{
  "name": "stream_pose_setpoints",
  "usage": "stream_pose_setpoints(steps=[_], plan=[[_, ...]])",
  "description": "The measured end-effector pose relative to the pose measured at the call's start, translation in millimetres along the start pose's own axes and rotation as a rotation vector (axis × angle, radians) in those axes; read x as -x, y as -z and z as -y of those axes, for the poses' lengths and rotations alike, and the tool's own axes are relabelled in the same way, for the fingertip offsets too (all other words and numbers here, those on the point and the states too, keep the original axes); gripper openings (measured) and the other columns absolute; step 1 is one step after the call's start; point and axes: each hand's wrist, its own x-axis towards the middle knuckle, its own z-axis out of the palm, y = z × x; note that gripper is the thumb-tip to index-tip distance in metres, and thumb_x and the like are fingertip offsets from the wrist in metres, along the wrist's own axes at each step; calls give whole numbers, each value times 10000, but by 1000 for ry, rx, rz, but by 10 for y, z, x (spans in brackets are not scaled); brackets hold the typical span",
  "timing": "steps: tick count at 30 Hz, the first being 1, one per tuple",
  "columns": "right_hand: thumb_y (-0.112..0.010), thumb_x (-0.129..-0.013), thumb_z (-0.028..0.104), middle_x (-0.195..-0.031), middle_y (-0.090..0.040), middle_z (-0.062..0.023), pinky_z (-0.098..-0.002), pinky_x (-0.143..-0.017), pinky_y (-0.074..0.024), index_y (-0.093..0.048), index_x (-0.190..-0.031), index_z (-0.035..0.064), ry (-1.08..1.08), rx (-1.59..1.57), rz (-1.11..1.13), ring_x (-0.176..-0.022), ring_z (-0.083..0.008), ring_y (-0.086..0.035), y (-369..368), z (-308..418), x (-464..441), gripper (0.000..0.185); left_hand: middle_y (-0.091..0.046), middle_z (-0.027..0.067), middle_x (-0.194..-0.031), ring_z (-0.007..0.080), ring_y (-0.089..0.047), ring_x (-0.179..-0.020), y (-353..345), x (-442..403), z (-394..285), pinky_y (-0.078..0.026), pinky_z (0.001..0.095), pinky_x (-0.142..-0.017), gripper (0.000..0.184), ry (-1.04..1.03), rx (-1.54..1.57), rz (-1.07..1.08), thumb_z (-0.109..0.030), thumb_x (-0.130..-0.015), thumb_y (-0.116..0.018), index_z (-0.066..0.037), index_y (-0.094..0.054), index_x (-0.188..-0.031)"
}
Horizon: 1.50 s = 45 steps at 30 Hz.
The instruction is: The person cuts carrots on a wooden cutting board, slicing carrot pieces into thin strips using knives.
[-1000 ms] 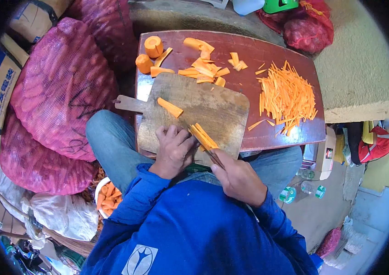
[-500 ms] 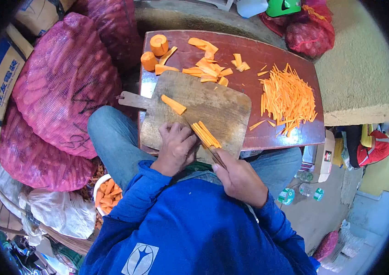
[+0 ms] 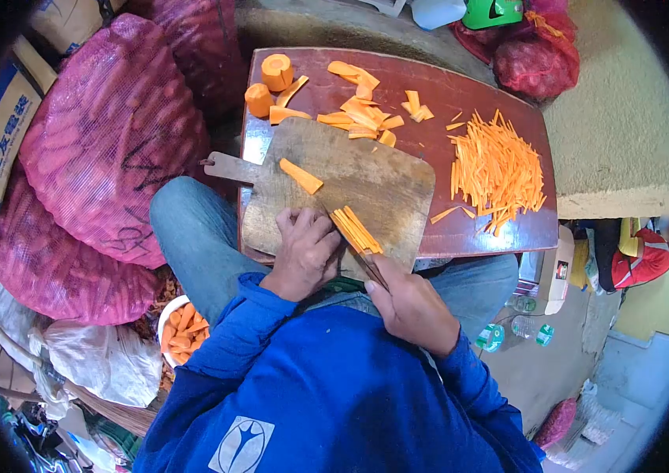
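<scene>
My right hand [image 3: 417, 306] is closed around the handle of a knife [image 3: 372, 270], whose blade points up and left across the wooden cutting board [image 3: 382, 177]. Cut carrot sticks [image 3: 356, 229] lie together along the blade's right side. With its fingers curled, my left hand [image 3: 305, 252] presses down at the board's near edge, left of the blade; anything under the fingers is hidden. Just above that hand, a flat carrot slice [image 3: 301, 176] rests on the board.
The red-brown table [image 3: 460, 87] carries a heap of carrot strips [image 3: 498, 169], carrot slices [image 3: 362, 113] and upright carrot chunks [image 3: 277, 72]. Mesh sacks [image 3: 114, 134] crowd the left. Beside my leg stands a white bucket [image 3: 165, 327] of carrots. Plastic bottles [image 3: 524, 325] are on the floor.
The view has shifted very slightly. Both hands, the knife and the carrot pieces keep their places on the board.
</scene>
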Motion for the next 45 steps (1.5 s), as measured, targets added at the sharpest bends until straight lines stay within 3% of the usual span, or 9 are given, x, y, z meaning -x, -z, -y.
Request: stream_pose_setpoints(steps=[4,6,9,16,25,27,30,37,45], plan=[[-617,-1086,205,-896,-716,-359,-644,-753,-558,-521,-1358,-30,79,3,-57,-870,-561,-721,-51,-5,-169,371,-665,47,-1023,279,-622,-1027,15,-18,-9,-361,536,-966,294,-26,-13,3,-89,-735,-834,-90,-774,-1022],[-612,-1088,173,-1036,-728,-343,-601,-822,-568,-544,-1427,-24,-38,-51,21,-980,-565,-715,-3,52,-200,397,-657,48,-1011,278,-619,-1022,-3,-22,-4,-360,535,-963,293,-23,-15,-5,-92,-733,-834,-88,-776,-1020],[-620,-1085,201,-940,-724,-361,-638,-749,-561,-515,-1381,-12,26,-97,-26,-874,-565,-722,8,-32,-121,379,-642,50,-990,278,-613,-1007,-18,-10,-4,-358,531,-958,287,-2,-13,0,-95,-731,-835,-84,-780,-1013],[-621,-1087,215,-971,-731,-348,-652,-777,-553,-510,-1400,14,12,-7,-41,-925,-571,-718,-95,-29,-109,388,-644,54,-986,276,-600,-979,-3,-25,-13,-355,521,-961,248,-23,-5,-17,-103,-740,-833,-78,-788,-983],[-607,-1099,231,-953,-721,-357,-645,-776,-552,-538,-1382,6,22,-141,-75,-929,-572,-715,-20,-20,-1,368,-654,51,-991,275,-604,-998,-27,14,0,-352,522,-970,231,-5,-14,-13,-113,-768,-840,-78,-798,-993],[-597,-1090,164,-1072,-701,-358,-580,-839,-560,-556,-1429,-26,-66,-89,-3,-1005,-557,-716,-11,1,9,391,-653,52,-992,275,-604,-1003,-14,12,-4,-352,523,-976,227,-1,-12,-4,-112,-774,-839,-78,-799,-995],[-612,-1095,217,-941,-726,-343,-656,-769,-545,-536,-1364,0,4,-38,-37,-912,-574,-709,-78,-79,-68,354,-653,53,-993,275,-605,-1008,-3,5,-10,-352,522,-981,220,7,-1,13,-109,-782,-838,-77,-799,-996],[-616,-1093,214,-954,-721,-359,-654,-772,-547,-555,-1347,-1,72,-110,-91,-918,-583,-706,-92,-112,-126,339,-651,51,-972,271,-606,-988,6,-18,-16,-359,516,-970,201,-18,6,-36,-115,-785,-854,-78,-795,-974],[-614,-1092,185,-1020,-722,-371,-637,-804,-557,-561,-1380,7,-30,-156,-58,-964,-574,-713,-46,-3,26,342,-646,53,-938,271,-614,-972,12,-5,5,-367,515,-971,168,7,32,-2,-130,-785,-862,-80,-798,-932]])
